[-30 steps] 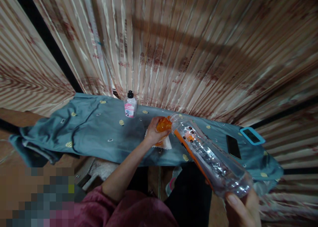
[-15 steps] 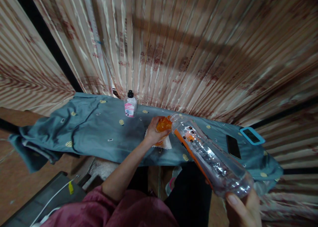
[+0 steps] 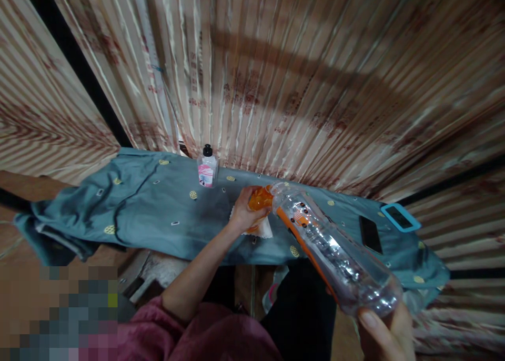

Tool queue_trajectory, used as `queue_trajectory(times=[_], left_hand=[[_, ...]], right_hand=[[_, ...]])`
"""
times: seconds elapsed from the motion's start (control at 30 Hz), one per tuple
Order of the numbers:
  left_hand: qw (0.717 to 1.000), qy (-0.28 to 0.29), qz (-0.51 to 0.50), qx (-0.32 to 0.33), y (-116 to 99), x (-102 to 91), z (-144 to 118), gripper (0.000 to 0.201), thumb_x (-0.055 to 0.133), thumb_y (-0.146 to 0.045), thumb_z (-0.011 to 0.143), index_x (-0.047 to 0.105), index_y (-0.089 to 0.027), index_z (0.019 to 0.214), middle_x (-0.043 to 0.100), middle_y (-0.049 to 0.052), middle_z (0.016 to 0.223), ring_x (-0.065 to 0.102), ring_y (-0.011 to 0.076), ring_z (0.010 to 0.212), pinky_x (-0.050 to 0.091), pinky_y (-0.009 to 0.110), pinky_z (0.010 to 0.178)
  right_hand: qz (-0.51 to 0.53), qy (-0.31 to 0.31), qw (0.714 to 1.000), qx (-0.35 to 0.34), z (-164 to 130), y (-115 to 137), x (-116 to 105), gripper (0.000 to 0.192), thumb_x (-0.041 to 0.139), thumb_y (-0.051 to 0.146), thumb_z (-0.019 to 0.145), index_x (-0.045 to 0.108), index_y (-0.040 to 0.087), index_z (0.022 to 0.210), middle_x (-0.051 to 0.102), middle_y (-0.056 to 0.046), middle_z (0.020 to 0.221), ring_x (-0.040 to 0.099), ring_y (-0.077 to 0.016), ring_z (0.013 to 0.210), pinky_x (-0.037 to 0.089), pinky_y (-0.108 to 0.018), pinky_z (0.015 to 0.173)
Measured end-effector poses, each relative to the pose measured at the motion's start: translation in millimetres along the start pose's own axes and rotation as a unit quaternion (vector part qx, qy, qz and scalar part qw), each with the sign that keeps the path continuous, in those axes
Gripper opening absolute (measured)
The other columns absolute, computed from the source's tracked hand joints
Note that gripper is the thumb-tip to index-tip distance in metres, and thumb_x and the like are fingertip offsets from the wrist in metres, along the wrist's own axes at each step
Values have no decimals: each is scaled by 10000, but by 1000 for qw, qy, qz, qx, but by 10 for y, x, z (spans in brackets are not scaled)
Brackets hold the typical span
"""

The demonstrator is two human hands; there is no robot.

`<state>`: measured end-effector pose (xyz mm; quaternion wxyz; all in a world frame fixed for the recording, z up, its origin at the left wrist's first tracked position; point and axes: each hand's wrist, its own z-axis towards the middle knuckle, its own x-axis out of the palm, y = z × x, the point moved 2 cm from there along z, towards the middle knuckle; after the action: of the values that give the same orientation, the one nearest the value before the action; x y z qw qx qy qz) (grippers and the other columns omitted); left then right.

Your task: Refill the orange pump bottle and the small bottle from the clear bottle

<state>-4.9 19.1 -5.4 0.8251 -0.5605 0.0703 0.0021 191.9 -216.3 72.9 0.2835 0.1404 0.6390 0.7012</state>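
Note:
My left hand (image 3: 241,213) is closed around a small see-through orange container (image 3: 260,198) above the cloth. Its rim meets or lies very close to the neck of a large clear plastic bottle (image 3: 335,245) with an orange strip and printed label. That bottle is slanted, its neck pointing away to the left and its base toward me. Gripping the base at the lower right is my right hand (image 3: 384,327), thumb visible and other fingers mostly hidden. Under my left hand lies a white, scallop-edged piece (image 3: 263,228) with orange on it.
A clear pump-top bottle (image 3: 207,169) with a pink label stands at the back left. A dark phone (image 3: 371,233) and a blue-framed device (image 3: 401,217) lie on the right of the teal cloth (image 3: 150,213). A pleated curtain (image 3: 252,87) rises behind. The lower left corner is pixelated.
Both hands and the large bottle stay almost in place, with only a very slight shift of the view. The lower left corner has become pixelated.

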Motion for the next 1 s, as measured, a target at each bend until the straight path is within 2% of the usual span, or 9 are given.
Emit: queue_trajectory(times=[0.33,0.5,0.67,1.0], left_hand=[[1000,-5,-7,-4,1,0,1,484,806,-264,634,612,-237,1077,636,45,1080,626,244,1047,503,391,925],[1000,-2,-5,-2,-18,-5,-4,478,795,-249,635,606,-233,1075,635,45,1073,627,244,1033,505,402,918],[1000,-2,-5,-4,-9,-7,-6,482,798,-262,634,608,-233,1076,635,45,1073,629,243,1023,508,390,904],[1000,-3,1,-4,-18,-3,-1,485,796,-240,635,606,-235,1081,641,53,1089,632,248,1043,514,389,915]], right_hand=[[16,2,1000,11,-1,21,10,787,721,498,694,473,189,1374,540,-141,1318,511,-380,1197,370,-509,1012],[19,8,1000,9,-8,47,34,749,717,481,707,485,193,1358,573,-132,1271,543,-360,1164,404,-494,979],[19,-11,1000,13,-9,17,30,778,738,498,677,498,201,1354,551,-131,1310,515,-373,1198,389,-496,999],[-4,-1,1000,2,-5,-46,-28,765,703,490,710,478,184,1375,552,-139,1323,520,-375,1197,397,-495,990]])
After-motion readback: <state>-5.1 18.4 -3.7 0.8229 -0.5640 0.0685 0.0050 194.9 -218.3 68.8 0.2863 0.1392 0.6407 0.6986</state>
